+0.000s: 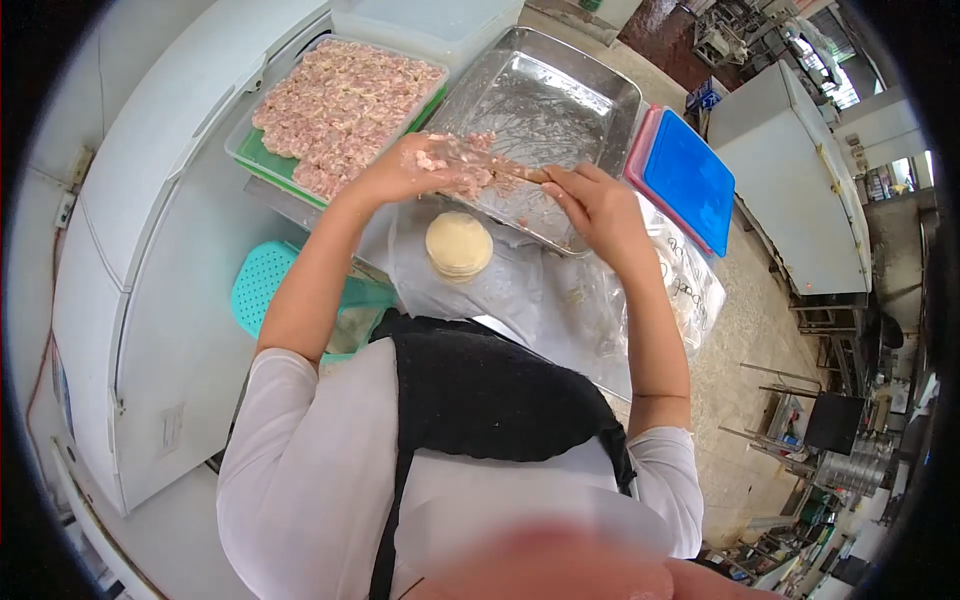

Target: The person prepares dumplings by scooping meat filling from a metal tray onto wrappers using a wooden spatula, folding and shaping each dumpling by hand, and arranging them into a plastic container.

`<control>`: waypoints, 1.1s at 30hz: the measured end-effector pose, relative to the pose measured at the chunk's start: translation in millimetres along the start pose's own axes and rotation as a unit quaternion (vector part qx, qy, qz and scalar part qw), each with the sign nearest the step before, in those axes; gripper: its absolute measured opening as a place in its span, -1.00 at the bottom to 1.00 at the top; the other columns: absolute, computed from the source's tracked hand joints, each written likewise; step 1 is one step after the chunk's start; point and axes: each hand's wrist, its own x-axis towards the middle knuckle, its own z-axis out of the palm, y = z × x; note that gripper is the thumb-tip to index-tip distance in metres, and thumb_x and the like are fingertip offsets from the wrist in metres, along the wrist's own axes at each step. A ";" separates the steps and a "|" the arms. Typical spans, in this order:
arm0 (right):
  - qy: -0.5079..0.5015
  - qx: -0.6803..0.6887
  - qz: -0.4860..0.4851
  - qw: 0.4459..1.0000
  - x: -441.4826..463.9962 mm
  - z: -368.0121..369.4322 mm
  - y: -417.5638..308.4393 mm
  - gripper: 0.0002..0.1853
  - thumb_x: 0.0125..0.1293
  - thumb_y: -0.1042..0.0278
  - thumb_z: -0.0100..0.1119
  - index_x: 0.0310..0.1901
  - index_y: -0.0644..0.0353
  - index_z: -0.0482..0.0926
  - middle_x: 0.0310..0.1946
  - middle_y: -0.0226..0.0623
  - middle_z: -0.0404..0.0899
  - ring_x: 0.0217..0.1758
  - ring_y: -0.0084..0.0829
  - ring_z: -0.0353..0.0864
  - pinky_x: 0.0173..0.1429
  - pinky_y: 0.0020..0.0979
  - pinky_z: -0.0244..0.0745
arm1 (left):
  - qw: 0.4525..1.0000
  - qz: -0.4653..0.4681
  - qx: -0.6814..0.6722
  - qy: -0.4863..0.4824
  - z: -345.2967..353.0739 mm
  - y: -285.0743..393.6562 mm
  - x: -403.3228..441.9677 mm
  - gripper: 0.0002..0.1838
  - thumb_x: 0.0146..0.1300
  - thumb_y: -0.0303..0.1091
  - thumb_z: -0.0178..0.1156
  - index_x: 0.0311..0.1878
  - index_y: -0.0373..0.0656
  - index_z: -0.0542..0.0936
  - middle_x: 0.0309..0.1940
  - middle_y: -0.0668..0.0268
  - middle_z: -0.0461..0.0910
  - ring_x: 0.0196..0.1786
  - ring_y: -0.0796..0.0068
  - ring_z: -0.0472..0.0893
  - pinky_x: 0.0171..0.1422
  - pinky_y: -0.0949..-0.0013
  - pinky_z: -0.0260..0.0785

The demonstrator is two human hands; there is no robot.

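Note:
My left hand is curled over the near left corner of a metal tray, with pink minced meat in it and around its fingers. My right hand grips the handle of a slim spatula. Its blade reaches left to the meat at my left hand, blurred and partly smeared with meat. Whether a wrapper lies under the meat in my left palm, I cannot tell. Just below, on a pale plastic sheet, sits a stack of round, pale yellow dough wrappers. Bits of meat cling to the metal tray.
A clear tub with a green base holds a slab of minced meat at upper left. Blue and red lids lie right of the tray, above a marked plastic bag. A turquoise basket stands beside my left forearm, near a white freezer.

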 end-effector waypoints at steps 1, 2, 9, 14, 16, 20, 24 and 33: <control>0.020 -0.017 -0.012 1.000 -0.4 7.6 -11.2 -0.75 0.32 0.26 0.18 -0.04 0.15 0.65 -0.40 -0.15 0.53 -0.39 -0.13 0.54 -0.27 -0.26 0.45 | 0.996 -0.029 -0.085 -0.003 -3.0 2.4 -2.1 -0.55 0.06 -0.32 0.44 0.03 -0.20 0.56 -0.14 0.33 0.60 -0.09 0.52 0.55 0.00 0.40 0.42; 0.039 -0.035 -0.022 0.998 -0.5 15.1 -19.0 -0.75 0.31 0.27 0.19 -0.04 0.14 0.65 -0.41 -0.16 0.52 -0.40 -0.13 0.53 -0.29 -0.25 0.44 | 0.996 -0.026 -0.086 -0.006 -7.9 -5.4 -0.7 -0.55 0.06 -0.32 0.44 0.03 -0.20 0.56 -0.14 0.33 0.60 -0.09 0.52 0.55 0.00 0.40 0.42; -0.018 0.068 0.032 0.997 23.6 -11.8 -43.4 -0.75 0.34 0.28 0.16 -0.03 0.15 0.66 -0.37 -0.13 0.60 -0.34 -0.19 0.55 -0.19 -0.30 0.45 | 0.986 0.137 0.054 0.081 -44.0 -14.6 -24.6 -0.52 0.04 -0.25 0.46 0.03 -0.15 0.57 -0.22 0.39 0.64 -0.16 0.50 0.58 0.05 0.37 0.44; -0.012 0.124 -0.038 0.991 48.2 39.8 -90.5 -0.73 0.34 0.29 0.17 -0.04 0.28 0.64 -0.32 -0.09 0.63 -0.27 -0.19 0.59 -0.13 -0.32 0.46 | 0.997 0.061 0.042 -0.025 -93.5 -14.6 -50.2 -0.51 0.04 -0.21 0.46 0.04 -0.14 0.59 -0.09 0.26 0.63 -0.02 0.41 0.57 0.12 0.31 0.40; -0.008 0.095 -0.055 0.994 58.2 39.8 -105.4 -0.73 0.33 0.27 0.19 -0.04 0.23 0.65 -0.34 -0.09 0.61 -0.30 -0.13 0.59 -0.17 -0.28 0.47 | 0.982 0.074 0.163 -0.056 -110.6 -23.6 -55.9 -0.40 0.02 -0.19 0.47 0.13 -0.16 0.53 0.01 0.15 0.58 0.08 0.32 0.54 0.18 0.29 0.36; 0.030 -0.083 0.061 0.994 67.0 42.0 -145.6 -0.77 0.31 0.25 0.20 -0.06 0.09 0.67 -0.37 -0.15 0.58 -0.31 -0.14 0.60 -0.25 -0.28 0.50 | 0.983 0.051 0.175 0.015 -133.2 -39.9 -71.2 -0.40 0.00 -0.14 0.47 0.10 -0.20 0.58 -0.25 0.19 0.67 -0.15 0.30 0.64 0.07 0.26 0.42; 0.059 -0.065 0.001 0.996 74.8 68.9 -159.1 -0.78 0.32 0.17 0.16 -0.07 -0.03 0.66 -0.40 -0.19 0.57 -0.35 -0.14 0.60 -0.26 -0.20 0.51 | 0.972 0.161 0.144 0.091 -147.4 -75.6 -75.1 -0.38 0.02 -0.15 0.46 0.13 -0.23 0.55 -0.24 0.18 0.67 -0.15 0.34 0.63 0.10 0.30 0.41; 0.005 0.071 0.042 0.997 90.7 95.0 -194.5 -0.75 0.36 0.30 0.11 -0.02 0.22 0.61 -0.15 -0.10 0.65 -0.12 -0.05 0.60 -0.03 -0.24 0.49 | 0.987 0.139 0.074 -0.013 -185.1 -64.4 -89.6 -0.55 0.05 -0.25 0.44 0.00 -0.21 0.60 -0.29 0.28 0.67 -0.14 0.38 0.65 0.09 0.35 0.41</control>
